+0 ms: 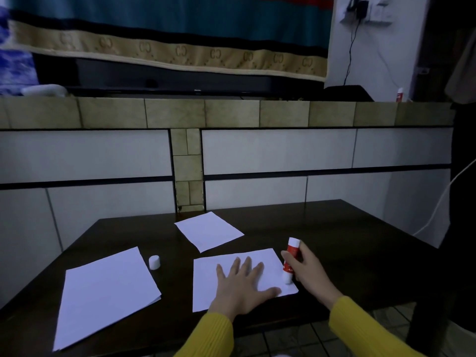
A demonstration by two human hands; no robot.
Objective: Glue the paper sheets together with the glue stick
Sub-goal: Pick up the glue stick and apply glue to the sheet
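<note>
Dark wooden surface [322, 228] in front of a white-tiled wall [278, 150], three lots of white paper on it. Nearest, a single paper sheet [268, 264], pinned flat under the left hand [239, 287]: palm down, fingers [247, 264] straight and spread, thumb out toward the sheet's near right corner. At that sheet's right edge, the glue stick [290, 258], red and white, nearly upright with a slight tilt, uncapped white tip down and touching the paper close to the right corner. Right hand [306, 269] wrapped round the stick's barrel, fingers curled about the red middle part, top end standing clear above the grip. Yellow knit sleeves [213, 333] on both forearms.

Well to the left, a stack of paper sheets [103, 297] lying at an angle, layered edges visible along its near right side. Between that stack and the held sheet, the white glue stick cap [154, 262], standing on the surface, apart from both. Farther back, near the wall, a smaller sheet [208, 231] lying turned diagonally, just beyond the held sheet's far edge, not touching it.

Up on the tiled ledge [231, 113] at far right, a second red-and-white glue stick [399, 94], upright.
</note>
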